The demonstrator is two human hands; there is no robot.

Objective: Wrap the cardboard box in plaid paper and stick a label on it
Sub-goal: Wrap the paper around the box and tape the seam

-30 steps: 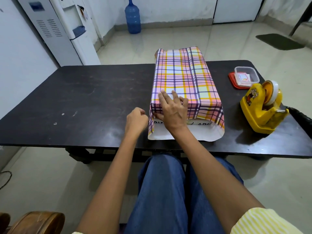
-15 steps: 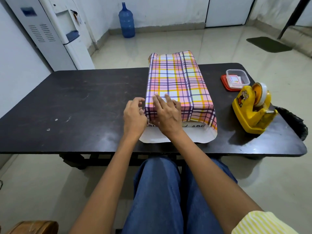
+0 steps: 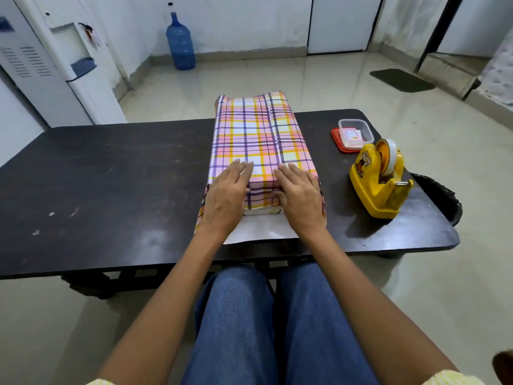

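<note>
The box, covered in pink, yellow and purple plaid paper (image 3: 258,134), lies lengthwise on the dark table (image 3: 111,176). A seam runs along its top. At the near end the paper hangs down over the box face, and its white inner side (image 3: 258,229) lies flat on the table. My left hand (image 3: 226,198) rests flat on the near left corner, fingers spread. On the near right corner my right hand (image 3: 301,200) lies flat too, pressing the paper down. A strip of the box's near face (image 3: 263,211) shows between my hands.
A yellow tape dispenser (image 3: 379,182) stands to the right of the box. Behind it sits a clear container with labels (image 3: 355,133) on a red lid. A black bin (image 3: 441,198) is past the table's right edge. A water cooler (image 3: 55,59) and a blue bottle (image 3: 180,43) stand further off.
My right hand slid from the left part of the near end to the right corner. My left hand opened from a fist and moved onto the left corner. The paper flap is folded lower.
</note>
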